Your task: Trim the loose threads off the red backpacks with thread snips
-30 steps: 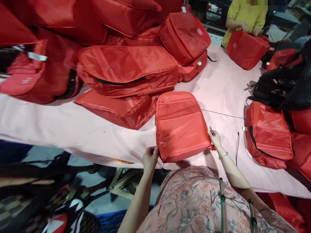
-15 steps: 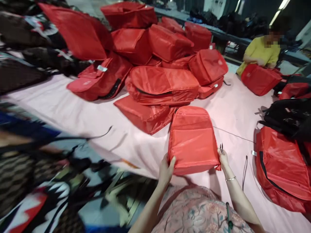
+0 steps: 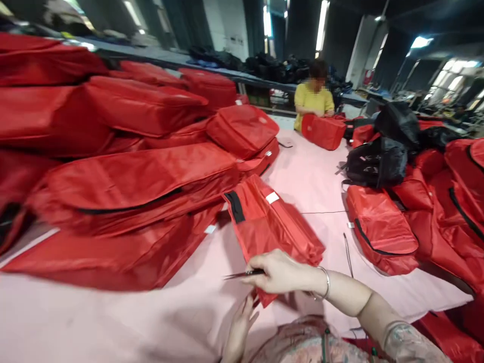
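Dark snips (image 3: pixel 255 272) clasped in the curled fingers of the right hand (image 3: pixel 278 272), brought across since a second ago from the right edge of the red bag (image 3: pixel 260 232) to over its near end, tips directed left. Left hand (image 3: pixel 240 325) now low at the near corner, fingers loosely parted, fingertips close against the fabric; cannot tell whether pinching it. Bag turned since then from broad panel to narrow side, showing a white label (image 3: pixel 272 197) and a black strip (image 3: pixel 236 206) toward the far end. Lies directly beyond the fingers, slanting away to far left, near end partly hidden by the right hand. Far end close beside the heaped red bags (image 3: pixel 162 166), contact hard to tell. Open pink cloth (image 3: pixel 75 327) along the near left; more of it beyond the right edge, stretching far toward a co-worker in yellow (image 3: pixel 315 101). Farther right, a dark cord (image 3: pixel 348 254), then a zipped bag (image 3: pixel 385 222) and a black backpack (image 3: pixel 372 164).
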